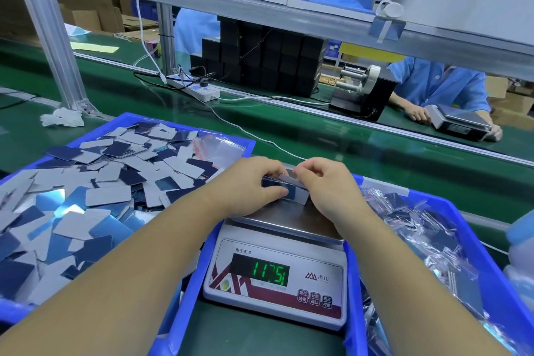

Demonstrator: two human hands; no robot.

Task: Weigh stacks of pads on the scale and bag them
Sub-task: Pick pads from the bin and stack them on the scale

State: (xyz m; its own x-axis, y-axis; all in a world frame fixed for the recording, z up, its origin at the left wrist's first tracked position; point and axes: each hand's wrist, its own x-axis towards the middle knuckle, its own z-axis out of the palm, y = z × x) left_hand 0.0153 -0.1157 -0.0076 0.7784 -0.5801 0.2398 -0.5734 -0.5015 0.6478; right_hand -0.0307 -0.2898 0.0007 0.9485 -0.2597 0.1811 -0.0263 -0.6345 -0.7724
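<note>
A white digital scale (277, 283) stands between two blue bins, its green display reading 117.5. A small stack of grey-and-blue pads (290, 192) rests on the far part of its steel pan (289, 220). My left hand (248, 182) grips the stack's left end, thumb in front and fingers curled over the top. From the right, my right hand (323, 185) pinches its other end. The blue bin on the left (185, 292) holds several loose grey and blue pads (109, 182). The blue bin on the right (462, 217) holds several clear bags of pads (427, 240).
Clear empty bags (216, 144) lie at the left bin's far corner. Beyond runs a green conveyor belt (346, 136) with a white cable, a power strip (196, 88), stacked black boxes (260, 61) and a tape dispenser (361, 87). A person in blue sits across at another scale (459, 121).
</note>
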